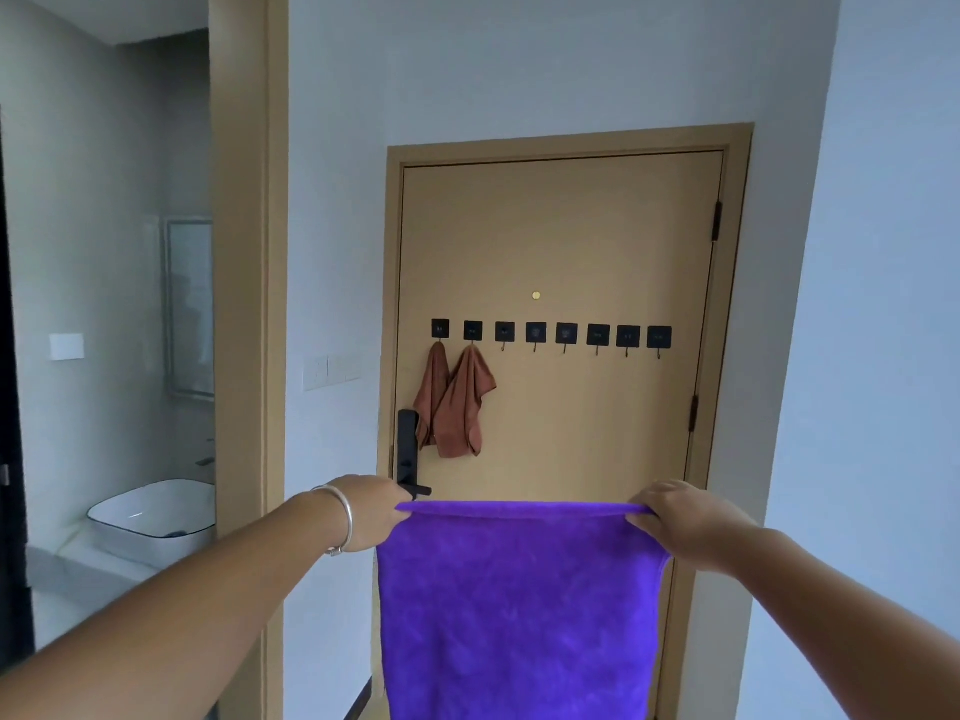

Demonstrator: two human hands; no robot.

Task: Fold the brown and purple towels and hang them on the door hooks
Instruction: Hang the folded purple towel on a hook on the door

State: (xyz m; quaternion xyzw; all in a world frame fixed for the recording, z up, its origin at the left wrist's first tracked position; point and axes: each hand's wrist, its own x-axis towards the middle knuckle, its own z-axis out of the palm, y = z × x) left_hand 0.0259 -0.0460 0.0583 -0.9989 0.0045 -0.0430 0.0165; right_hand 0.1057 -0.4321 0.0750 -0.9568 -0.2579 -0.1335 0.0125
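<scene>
Tan door (597, 241) w/ a row of eight black sq. adhesive hooks (550, 334) running 9-to-3 o'clock across its middle; small brass peephole (536, 295) just above them at 12. Two brown towels (457, 402) hang from the two leftmost hooks, bunched and overlapping, lower edges near the black lever lock (409, 452) at their 7 o'clock. The other six hooks are bare. Dark hinges (718, 220) on the door's 3 o'clock edge. Off at 9 o'clock, thru an open doorway: white vessel basin (150, 509) on a pale counter, mirror (190, 306) above it, white wall switch (66, 346); more switch plates (332, 370) on the wall btwn doorway and door.

Purple towel (514, 605) hangs in front of the door's lower half and covers it; its bottom edge is cut off by the frame, so full length can't be told. Lock handle tip sits just behind the left hand. Hook details too small to read.

Towel is vivid violet, plush, slightly mottled, top edge stretched taut and near level, hanging flat as one sheet w/ sides drawn inward at the top. Left hand (371, 511), silver bangle (337, 517) on the wrist, pinches the top corner at 9 o'clock; right hand (680, 522) pinches the corner at 3 o'clock, fingers curled over the hem.
</scene>
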